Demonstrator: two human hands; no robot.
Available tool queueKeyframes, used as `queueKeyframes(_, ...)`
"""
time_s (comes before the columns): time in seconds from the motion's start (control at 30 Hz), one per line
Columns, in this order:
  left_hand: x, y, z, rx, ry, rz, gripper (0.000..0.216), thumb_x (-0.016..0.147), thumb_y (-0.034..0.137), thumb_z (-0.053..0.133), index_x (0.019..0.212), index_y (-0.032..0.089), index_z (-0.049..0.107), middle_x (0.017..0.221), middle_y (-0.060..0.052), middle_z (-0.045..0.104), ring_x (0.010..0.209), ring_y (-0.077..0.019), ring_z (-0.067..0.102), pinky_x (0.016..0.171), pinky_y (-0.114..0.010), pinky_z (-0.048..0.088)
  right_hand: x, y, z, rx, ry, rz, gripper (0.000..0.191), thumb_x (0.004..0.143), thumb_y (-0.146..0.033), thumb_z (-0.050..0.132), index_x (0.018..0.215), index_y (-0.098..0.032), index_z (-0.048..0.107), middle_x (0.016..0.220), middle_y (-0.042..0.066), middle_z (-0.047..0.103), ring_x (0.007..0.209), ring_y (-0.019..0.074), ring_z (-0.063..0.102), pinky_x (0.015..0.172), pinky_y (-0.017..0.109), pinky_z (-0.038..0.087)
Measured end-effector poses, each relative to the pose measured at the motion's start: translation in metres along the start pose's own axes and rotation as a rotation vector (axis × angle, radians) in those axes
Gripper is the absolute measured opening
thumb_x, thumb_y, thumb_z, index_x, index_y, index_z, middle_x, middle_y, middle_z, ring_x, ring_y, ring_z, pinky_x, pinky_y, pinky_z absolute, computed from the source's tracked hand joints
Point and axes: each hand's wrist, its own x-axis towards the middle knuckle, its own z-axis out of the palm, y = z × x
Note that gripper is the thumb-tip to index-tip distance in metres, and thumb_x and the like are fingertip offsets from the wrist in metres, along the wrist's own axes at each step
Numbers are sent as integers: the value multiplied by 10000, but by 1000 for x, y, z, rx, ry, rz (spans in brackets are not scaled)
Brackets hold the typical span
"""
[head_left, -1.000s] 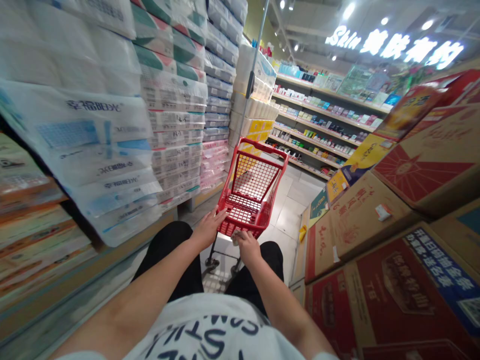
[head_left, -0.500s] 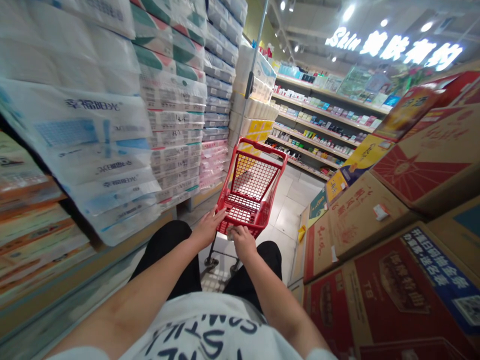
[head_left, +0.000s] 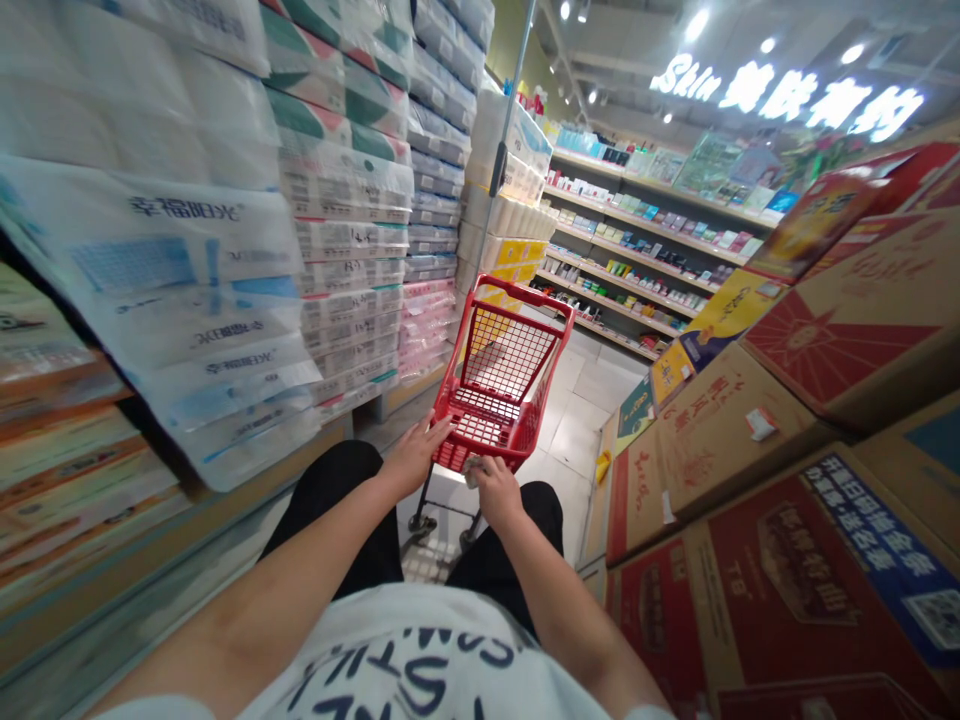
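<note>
Two hands, one cart

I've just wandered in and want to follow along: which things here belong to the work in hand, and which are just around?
In use:
- red shopping cart, with the left hand on its edge
- small crumpled cloth or tissue, in the right hand

Just around:
- wrapped white packs
- cardboard boxes
- stocked shelves

Before the left hand and the right hand stands the cart, with stacked packs leftward of the left hand, cartons rightward of the right hand, and shelves farther ahead
</note>
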Motion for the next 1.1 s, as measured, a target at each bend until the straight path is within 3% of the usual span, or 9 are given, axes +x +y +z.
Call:
queueKeyframes(0.2,0,0,-1,6,-12,-21,768,765,-28,303,1474,258,359,1567,15,320,1494,-210,84,1177,-483,264,-15,14,-3,7,162,-13,261,902,-117,523,1080,-218,685,1102,82,623,954,211,509,870,345,450)
queueKeyframes(0.33,0,-3,1,24,-2,-20,764,770,-31,298,1475,256,357,1565,6,326,1494,-205,85,1181,-484,257,-21,18,-3,-17,169,3,191,882,-109,557,951,-205,707,1003,72,643,893,208,519,812,335,447)
queueKeyframes(0.47,1,-6,2,33,-4,-12,811,734,-50,306,1478,269,348,1573,12,305,1494,-188,73,1188,-480,245,-20,17,-5,25,224,10,227,918,-143,533,1073,-210,685,1077,76,632,958,205,515,865,338,435)
queueKeyframes(0.6,0,-8,3,31,11,-18,830,722,-50,319,1478,293,345,1570,9,311,1493,-186,82,1183,-493,248,-16,16,-5,36,139,46,187,894,-123,553,967,-213,701,1000,65,645,887,200,515,795,322,444)
queueKeyframes(0.73,-1,-15,3,30,10,-14,842,713,-53,319,1478,298,341,1574,16,300,1493,-193,78,1179,-502,249,-18,16,-6,46,156,43,253,903,-112,525,1081,-206,679,1097,83,631,945,205,515,850,336,449)
queueKeyframes(0.9,-2,-24,-4,47,22,-46,762,758,-25,324,1448,289,395,1554,1,350,1484,-204,151,1177,-501,247,-21,17,-13,49,118,29,223,894,-101,529,993,-213,694,1012,67,644,914,203,528,815,329,457)
queueKeyframes(1.0,-1,-18,-9,115,81,-87,656,794,19,345,1404,227,466,1537,-49,382,1480,-243,177,1182,-518,219,-19,15,-15,56,165,-8,259,912,-104,505,1089,-195,671,1104,85,628,989,205,524,889,335,450)
queueKeyframes(1.1,1,-2,-10,170,128,-93,623,789,35,376,1382,187,493,1529,-86,392,1483,-254,168,1193,-508,191,-13,11,-12,43,103,-7,221,905,-111,522,1021,-200,689,1030,77,639,939,200,530,829,317,467)
